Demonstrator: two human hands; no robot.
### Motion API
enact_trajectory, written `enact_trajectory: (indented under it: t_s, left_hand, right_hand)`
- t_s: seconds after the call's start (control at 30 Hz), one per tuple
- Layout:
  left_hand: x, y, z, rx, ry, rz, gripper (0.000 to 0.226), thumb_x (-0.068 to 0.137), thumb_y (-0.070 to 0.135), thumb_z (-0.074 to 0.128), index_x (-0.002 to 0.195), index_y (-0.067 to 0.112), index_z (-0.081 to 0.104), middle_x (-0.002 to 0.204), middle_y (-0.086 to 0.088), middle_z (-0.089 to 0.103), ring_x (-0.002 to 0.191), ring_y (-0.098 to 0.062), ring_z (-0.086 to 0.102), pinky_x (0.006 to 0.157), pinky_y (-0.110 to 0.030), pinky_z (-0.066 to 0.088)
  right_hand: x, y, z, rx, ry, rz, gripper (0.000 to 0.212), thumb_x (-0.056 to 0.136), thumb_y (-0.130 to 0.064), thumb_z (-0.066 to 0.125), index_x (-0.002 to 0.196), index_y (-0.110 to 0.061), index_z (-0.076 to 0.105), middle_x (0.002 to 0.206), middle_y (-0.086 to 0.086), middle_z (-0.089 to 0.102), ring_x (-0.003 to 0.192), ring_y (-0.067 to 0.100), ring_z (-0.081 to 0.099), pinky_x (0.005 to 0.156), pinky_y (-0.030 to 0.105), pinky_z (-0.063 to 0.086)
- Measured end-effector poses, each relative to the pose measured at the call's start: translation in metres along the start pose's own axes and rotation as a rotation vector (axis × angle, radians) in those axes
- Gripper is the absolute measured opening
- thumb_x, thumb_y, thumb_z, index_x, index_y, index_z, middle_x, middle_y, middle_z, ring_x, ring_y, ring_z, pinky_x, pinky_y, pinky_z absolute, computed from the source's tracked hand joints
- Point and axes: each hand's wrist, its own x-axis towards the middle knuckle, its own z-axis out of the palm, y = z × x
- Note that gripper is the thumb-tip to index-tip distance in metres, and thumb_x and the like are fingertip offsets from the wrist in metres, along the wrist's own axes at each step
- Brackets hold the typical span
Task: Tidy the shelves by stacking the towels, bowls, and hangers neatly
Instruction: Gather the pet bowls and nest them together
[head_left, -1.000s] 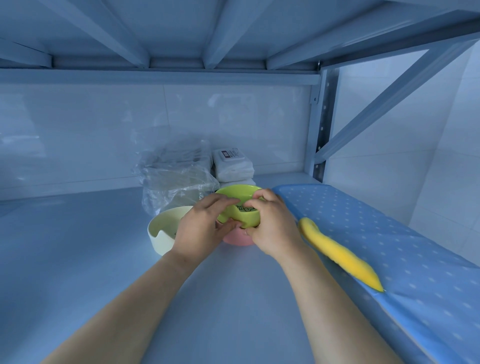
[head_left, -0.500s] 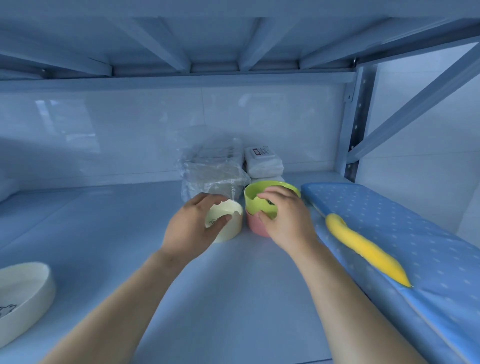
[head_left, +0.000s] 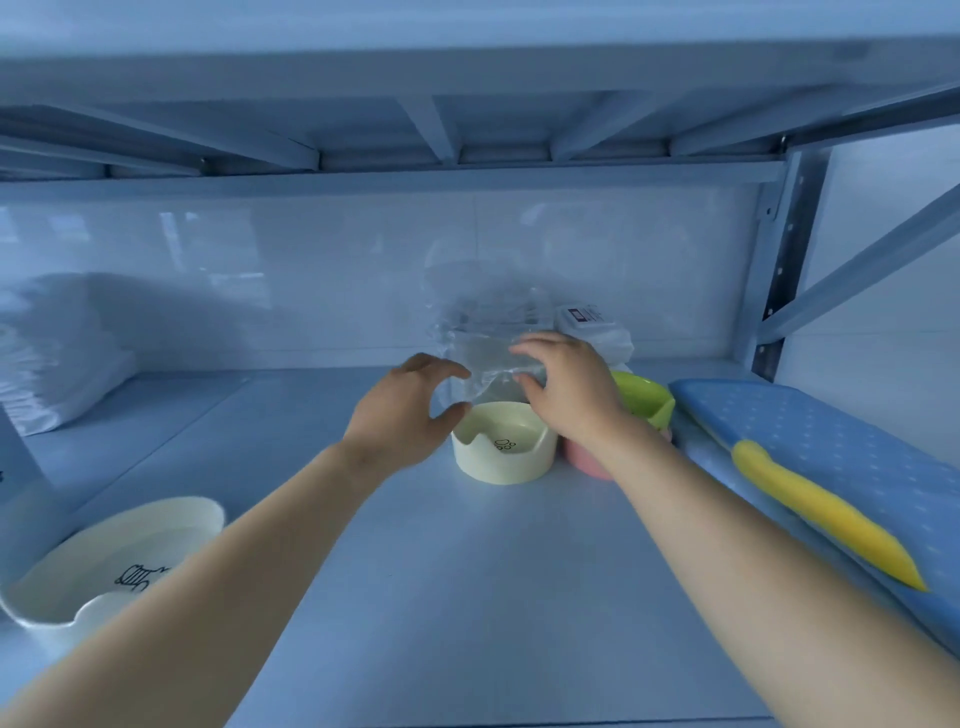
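A small cream bowl (head_left: 501, 452) with a paw print inside stands on the shelf. Beside it on the right, a green bowl (head_left: 644, 397) sits stacked in a pink bowl (head_left: 587, 460). My left hand (head_left: 402, 410) hovers just left of the cream bowl, fingers spread in a loose curve, holding nothing. My right hand (head_left: 566, 387) is above and between the cream and green bowls, fingers relaxed and empty. A larger cream bowl (head_left: 111, 561) with a black drawing sits at the near left.
A clear plastic bag (head_left: 488, 332) and a white wrapped pack (head_left: 592, 325) stand behind the bowls by the wall. White bagged items (head_left: 57, 353) lie at far left. A blue dotted padded board (head_left: 841, 457) with a yellow object (head_left: 821, 512) on it fills the right side.
Both hands have let go: the left released the small cream bowl, the right lifted off the green bowl. The view has shifted left, showing more of the large cream bowl.
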Motion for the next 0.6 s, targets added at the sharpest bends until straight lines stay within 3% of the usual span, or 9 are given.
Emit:
enact_trajectory:
  t_s: [0.17,0.23,0.33,0.47,0.6]
  left_hand:
    - [0.014,-0.006,0.004,0.031,-0.083,-0.011,0.039,0.087,0.037,0.056,0.125,0.035,0.049,0.132,0.011,0.045,0.115,-0.012,0.05,0.085,-0.032,0.048]
    - [0.014,-0.009,0.01,0.022,-0.089,-0.008,0.04,0.087,0.037,0.057,0.126,0.036,0.048,0.132,0.011,0.044,0.114,-0.012,0.05,0.085,-0.034,0.049]
    - [0.024,-0.014,0.014,0.018,-0.052,-0.014,0.044,0.086,0.035,0.058,0.129,0.035,0.047,0.136,0.01,0.041,0.119,-0.014,0.047,0.089,-0.037,0.048]
    - [0.054,-0.015,0.018,0.086,-0.033,-0.013,0.057,0.087,0.032,0.057,0.139,0.034,0.035,0.149,0.007,0.028,0.131,-0.02,0.036,0.1,-0.036,0.041]
    - [0.08,-0.011,0.033,0.157,-0.127,-0.058,0.062,0.093,0.027,0.048,0.147,0.03,0.018,0.156,0.006,0.011,0.139,-0.02,0.024,0.103,-0.038,0.036]
  right_hand:
    - [0.026,0.004,0.023,-0.172,-0.202,0.024,0.05,0.09,-0.008,0.051,0.138,-0.018,0.042,0.15,-0.002,0.033,0.136,0.017,0.033,0.106,0.029,0.029]
    - [0.033,0.008,0.03,-0.239,-0.238,0.036,0.056,0.089,0.0,0.047,0.141,-0.017,0.037,0.152,0.0,0.029,0.137,0.018,0.031,0.107,0.029,0.03]
    - [0.042,0.011,0.036,-0.314,-0.225,0.051,0.053,0.084,0.008,0.045,0.134,-0.009,0.043,0.145,0.006,0.039,0.133,0.022,0.036,0.102,0.031,0.038]
    - [0.047,0.015,0.036,-0.407,-0.196,0.072,0.036,0.081,0.01,0.045,0.113,-0.003,0.053,0.122,0.01,0.055,0.12,0.025,0.045,0.088,0.032,0.044]
    - [0.053,0.019,0.036,-0.419,-0.215,0.119,0.033,0.084,0.01,0.043,0.114,0.0,0.054,0.121,0.015,0.056,0.118,0.028,0.049,0.088,0.034,0.044]
